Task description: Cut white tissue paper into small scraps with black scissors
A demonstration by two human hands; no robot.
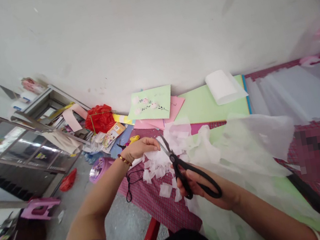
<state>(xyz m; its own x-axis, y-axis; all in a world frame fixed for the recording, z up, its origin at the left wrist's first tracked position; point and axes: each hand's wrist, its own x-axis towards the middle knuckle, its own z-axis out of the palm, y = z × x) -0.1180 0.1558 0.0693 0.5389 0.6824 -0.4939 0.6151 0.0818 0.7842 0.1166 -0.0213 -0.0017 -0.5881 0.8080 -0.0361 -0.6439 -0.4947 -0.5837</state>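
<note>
My right hand (192,178) grips a pair of black-handled scissors (174,158), fingers through the handle loops. The blades are spread apart and point up and away from me. Just left of the blade tips, my left hand (141,147) is closed in a pinch, seemingly on a piece of thin white paper (155,157); the piece's edges blend into the pile behind it. Small cut white pieces (166,190) lie scattered on the red checked tablecloth (162,209) below both hands. Large crumpled sheets of translucent white paper (240,143) spread beside my right hand.
Against the wall stand a green card with flowers (153,104), pink sheets (176,107) and a white paper roll (223,86). Yellow-handled scissors (134,139) and a black cord (129,186) lie left. A red plastic bag (100,119) and purple stool (41,207) are farther left.
</note>
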